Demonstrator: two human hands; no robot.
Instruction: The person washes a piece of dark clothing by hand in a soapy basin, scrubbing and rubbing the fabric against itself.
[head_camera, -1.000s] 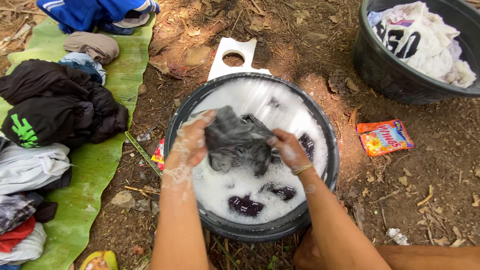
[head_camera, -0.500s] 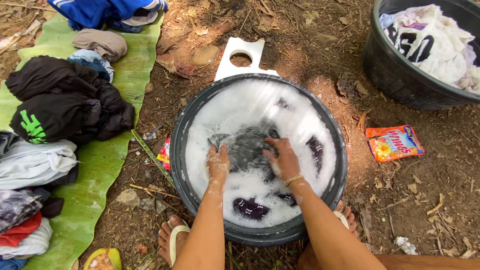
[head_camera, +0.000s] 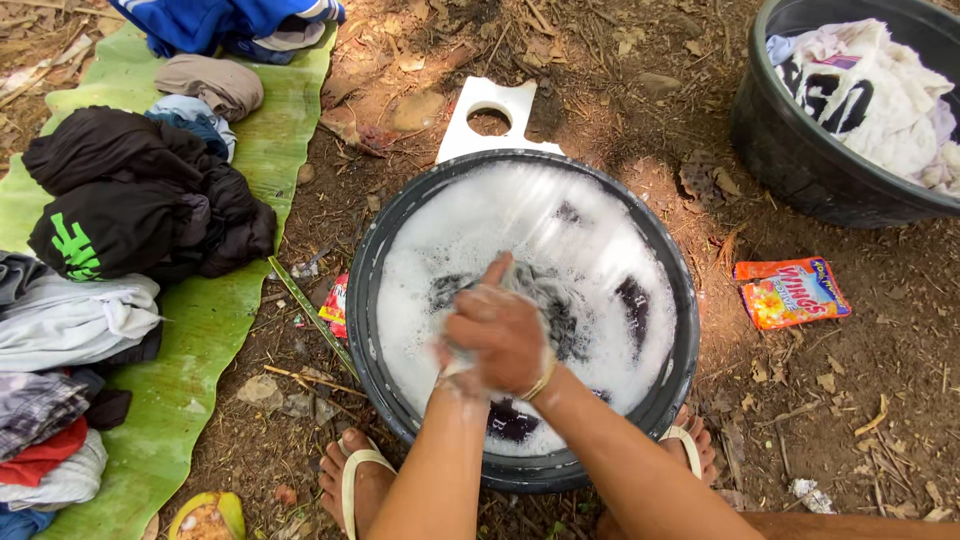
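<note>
A round black basin (head_camera: 372, 262) full of white suds stands on the dirt in front of me. Both my hands are pressed together over its near middle. My right hand (head_camera: 505, 335), with a thin bangle at the wrist, lies on top and covers most of my left hand (head_camera: 447, 366). Between them they squeeze a dark grey wet garment (head_camera: 552, 300), which trails into the foam. Other dark cloth (head_camera: 512, 422) shows through the suds near the front rim.
A green banana leaf (head_camera: 215, 310) on the left carries several piled clothes, a black garment (head_camera: 140, 200) among them. A second black tub (head_camera: 790, 160) with white laundry stands top right. An orange detergent sachet (head_camera: 790, 292) lies right of the basin, a white board (head_camera: 490, 120) behind it. My sandalled feet (head_camera: 355, 480) flank the near rim.
My hands lowered the grey garment into the suds, then came together, the right one now on top of the left, bunching the cloth nearer to me.
</note>
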